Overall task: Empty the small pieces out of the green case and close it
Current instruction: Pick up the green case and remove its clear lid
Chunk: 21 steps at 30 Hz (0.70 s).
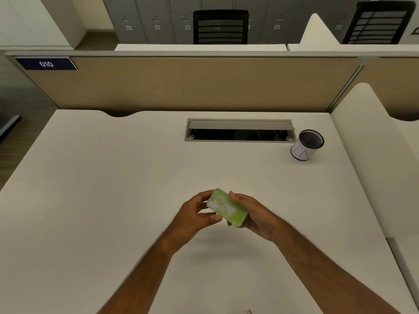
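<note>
A small green case [226, 208] with rounded corners and a white pattern on its top face is held above the white desk [113, 189], near the middle. Its lid looks closed. My left hand [195, 215] grips its left side, thumb on the near edge and fingers on the far corner. My right hand [254, 214] cups it from the right and underneath. No small pieces are visible.
A black mesh pen cup [307, 145] with a white paper wrap stands at the back right. An open cable hatch [240, 130] is set into the desk's far edge. A tan partition [181, 85] rises behind it, and a white divider [371, 143] flanks the right.
</note>
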Available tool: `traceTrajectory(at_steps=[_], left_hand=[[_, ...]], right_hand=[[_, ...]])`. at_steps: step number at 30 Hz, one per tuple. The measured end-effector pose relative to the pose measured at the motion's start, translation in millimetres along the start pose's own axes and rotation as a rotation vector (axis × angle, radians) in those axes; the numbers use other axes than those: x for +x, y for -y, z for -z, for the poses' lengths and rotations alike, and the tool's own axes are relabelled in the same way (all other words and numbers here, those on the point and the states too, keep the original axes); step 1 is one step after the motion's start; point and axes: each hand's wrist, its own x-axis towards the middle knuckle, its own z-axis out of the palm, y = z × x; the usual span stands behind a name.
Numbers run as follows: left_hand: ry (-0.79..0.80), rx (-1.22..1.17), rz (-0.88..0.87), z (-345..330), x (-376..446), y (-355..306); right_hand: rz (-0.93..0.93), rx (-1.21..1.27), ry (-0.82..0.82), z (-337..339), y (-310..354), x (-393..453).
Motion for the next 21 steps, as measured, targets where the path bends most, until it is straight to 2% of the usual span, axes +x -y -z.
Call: traceTrajectory(at_steps=[5,15,21], left_hand=[[-0.031,0.097,-0.052,-3,0,-12],[-0.023,0.214,-0.154,-18,-3,-25],[-0.061,0.196,-0.112,-20,-7,-24]], right_hand=[[0.018,0.064,-0.011,4,7,-3],[0.058,-0.079,0.012,0,15,-7],[0.07,-0.05,-0.087,-5,17,-14]])
